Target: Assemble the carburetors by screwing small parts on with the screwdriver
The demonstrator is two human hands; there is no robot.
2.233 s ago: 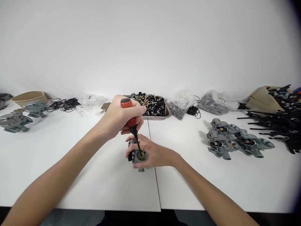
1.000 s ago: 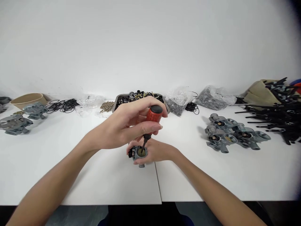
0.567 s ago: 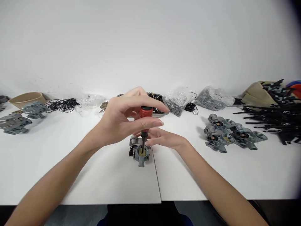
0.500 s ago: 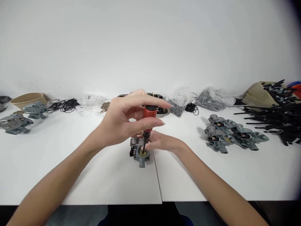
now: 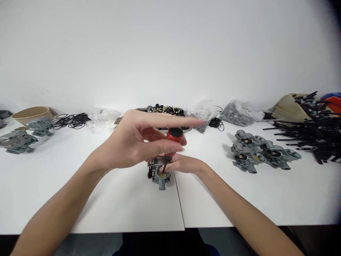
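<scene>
A grey metal carburetor [image 5: 162, 183] rests on the white table, its round bore facing up toward me. My left hand [image 5: 149, 138] grips a screwdriver [image 5: 174, 138] with a red and black handle between thumb and fingers, the index finger stretched out above the handle's end. The dark shaft slants down into the bore, where its tip meets a yellowish part. My right hand [image 5: 185, 164] lies at the carburetor's far right side and holds it. Most of the right fingers are hidden behind the carburetor and the screwdriver.
Several carburetors [image 5: 249, 156] stand on the right, before black tubular parts [image 5: 306, 135]. More carburetors [image 5: 17, 141] sit at left near a beige container [image 5: 32, 113]. Along the wall lie black rings [image 5: 71, 121], plastic bags [image 5: 241, 113] and a metal tray [image 5: 140, 109] of small parts.
The left hand and the screwdriver handle have shifted slightly down and right, tilting the tool more. The left index finger has straightened. The carburetor has barely moved.
</scene>
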